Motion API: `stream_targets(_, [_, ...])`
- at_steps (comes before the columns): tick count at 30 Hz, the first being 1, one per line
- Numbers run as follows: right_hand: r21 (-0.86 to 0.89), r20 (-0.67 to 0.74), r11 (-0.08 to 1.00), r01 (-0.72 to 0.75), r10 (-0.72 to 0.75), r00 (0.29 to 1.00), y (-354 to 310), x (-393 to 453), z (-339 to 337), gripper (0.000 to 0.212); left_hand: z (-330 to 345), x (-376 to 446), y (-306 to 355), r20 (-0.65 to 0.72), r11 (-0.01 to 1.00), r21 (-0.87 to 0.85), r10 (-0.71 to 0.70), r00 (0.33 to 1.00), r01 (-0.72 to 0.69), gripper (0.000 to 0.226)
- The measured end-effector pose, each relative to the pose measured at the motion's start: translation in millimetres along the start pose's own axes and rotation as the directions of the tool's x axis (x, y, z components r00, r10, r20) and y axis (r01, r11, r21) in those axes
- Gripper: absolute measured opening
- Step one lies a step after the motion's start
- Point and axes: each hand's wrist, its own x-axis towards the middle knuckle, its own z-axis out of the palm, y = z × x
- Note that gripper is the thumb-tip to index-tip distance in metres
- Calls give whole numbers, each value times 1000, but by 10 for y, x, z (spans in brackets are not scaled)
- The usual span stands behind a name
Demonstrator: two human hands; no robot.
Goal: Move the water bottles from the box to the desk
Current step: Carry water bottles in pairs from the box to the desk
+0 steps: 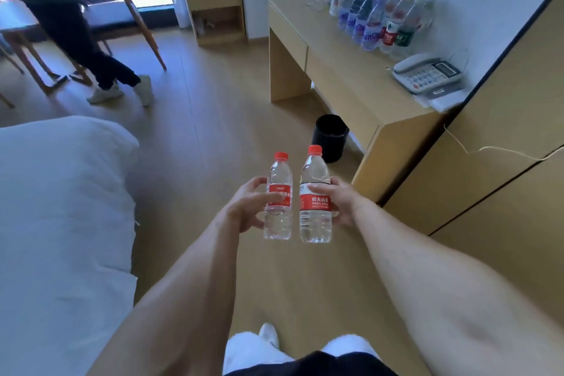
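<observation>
- We have one water bottle in each hand: the left hand [244, 207] wraps its fingers round the red label of the left bottle [278, 197], and the right hand [338, 203] curls round the label band of the right bottle [315, 195]. Each grip is closed on the waist of its bottle, thumb in front, fingers behind.
- Both bottles are upright, just beside each other in the air above the wooden floor, well apart from the tabletop [360, 70] ahead and to the right.
- They look full of clear water, so we judge them moderately heavy for their size, and the thin ribbed plastic will likely give a little under a hard squeeze (so firm, not crushing).
- The paper-like label seems the best place to hold; the bare plastic above and below looks smoother and may slip.
- Red screw caps sit on both, apparently shut, so spilling seems unlikely.
- On the tabletop a cluster of bottles [375, 12] already stands by the wall, beside a grey telephone [427, 72]; the surface is pale, smooth wood laminate with square edges.
- The box is not in view.
</observation>
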Motion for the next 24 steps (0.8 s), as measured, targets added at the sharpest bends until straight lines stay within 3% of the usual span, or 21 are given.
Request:
stream_targets(13, [80, -113, 994, 72, -63, 992, -1218, 1529, -229, 46, -319, 1610, 1258, 75, 998, 32, 58, 995, -61, 39])
stream_targets(17, [111, -72, 988, 111, -103, 992, -1698, 2210, -323, 56, -384, 2257, 1811, 87, 993, 55, 98, 991, -102, 44])
stream_targets(24, [178, -129, 977, 117, -94, 987, -2540, 3093, -650, 49, -300, 3355, 2735, 91, 992, 75, 93, 992, -100, 56])
